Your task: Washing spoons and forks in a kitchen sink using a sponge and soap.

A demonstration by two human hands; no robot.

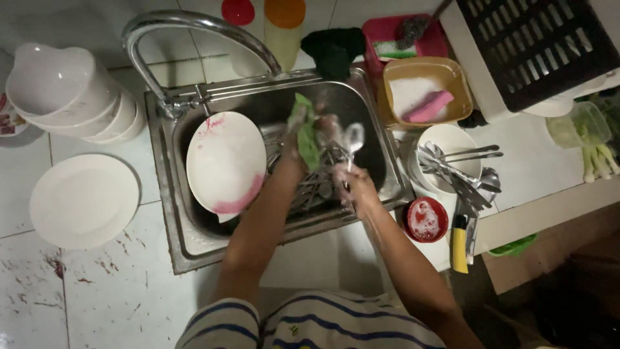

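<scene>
While the left hand (298, 139) stays hidden partly behind a green scouring cloth (306, 129), its fingers look closed around that cloth, pressing it toward the spoon (353, 139). Right hand (352, 187) is clamped on the spoon's handle, bowl end up and tilted over the middle of the sink (194, 245); the two hands sit close together, cloth just about touching the spoon, though blur makes exact contact hard to tell. Below them in the basin: a heap of metal cutlery (316, 184), seemingly unwashed. Leaning against the sink's left wall, a white plate (226, 161) with pink smears, not yet cleaned by the look of it. Curved tap (187, 26) arcs above; cannot tell whether water is running. Judging progress: partway. To the right, on the tiled surface (116, 284), a white bowl (445, 145) carries a cluster of spoons and ladles (468, 178), apparently soaped or done. Small red dish (425, 220) beside it holds suds. Tan tub (426, 90) behind has foam and a pink sponge (431, 106). Left of the sink, stacked white bowls (71, 97) and a clean-looking white plate (84, 200) rest well apart from the basin. Dark dish rack (536, 45) at top right.
</scene>
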